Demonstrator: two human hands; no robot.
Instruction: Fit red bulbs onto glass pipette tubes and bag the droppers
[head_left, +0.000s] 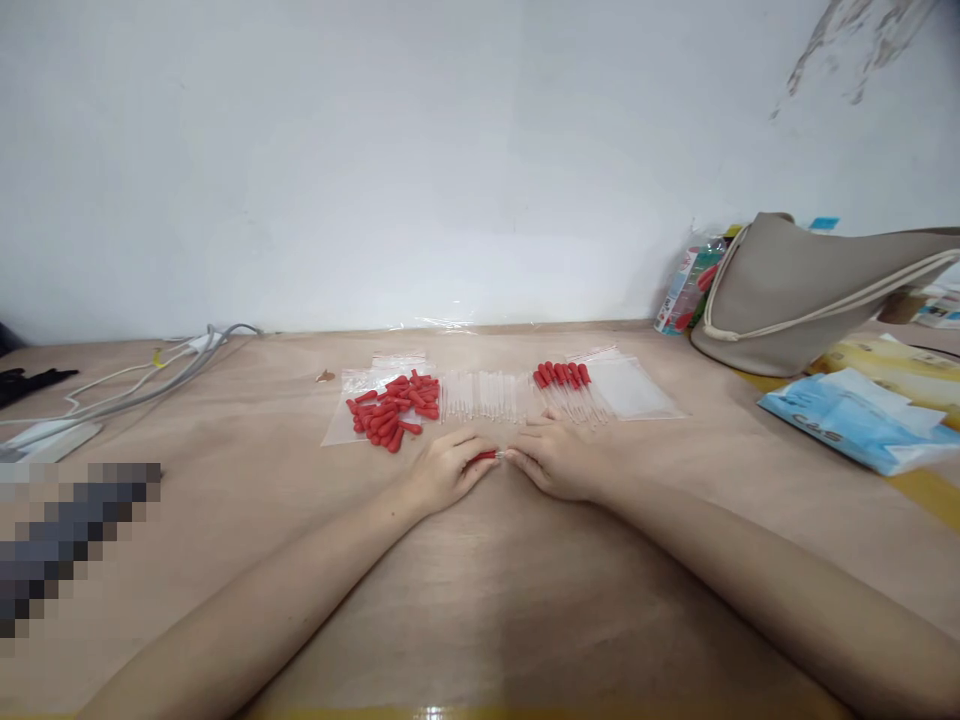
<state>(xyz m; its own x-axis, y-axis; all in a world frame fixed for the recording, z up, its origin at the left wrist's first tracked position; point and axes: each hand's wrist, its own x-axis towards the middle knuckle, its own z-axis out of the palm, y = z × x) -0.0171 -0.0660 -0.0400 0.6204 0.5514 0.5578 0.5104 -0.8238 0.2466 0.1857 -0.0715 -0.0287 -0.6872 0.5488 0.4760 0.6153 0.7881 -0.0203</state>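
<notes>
My left hand (448, 470) pinches a red rubber bulb (482, 456) near the middle of the table. Opposite it, my right hand (559, 458) is closed on a clear glass dropper tube (501, 455), whose end meets the bulb's mouth. Most of that tube is hidden by the fingers. Behind my left hand lies a pile of loose red rubber bulbs (386, 412) on a clear plastic bag (339, 425). A row of bare glass tubes (484, 395) lies beyond both hands. Several droppers with red bulbs fitted (562, 376) lie side by side behind my right hand.
Another clear plastic bag (645, 388) lies right of the droppers. Farther right are a blue tissue pack (840, 425), a grey bag (810, 290) and a bottle (686, 285). Grey cables (172, 372) cross the left side. A white wall (450, 170) bounds the table's back.
</notes>
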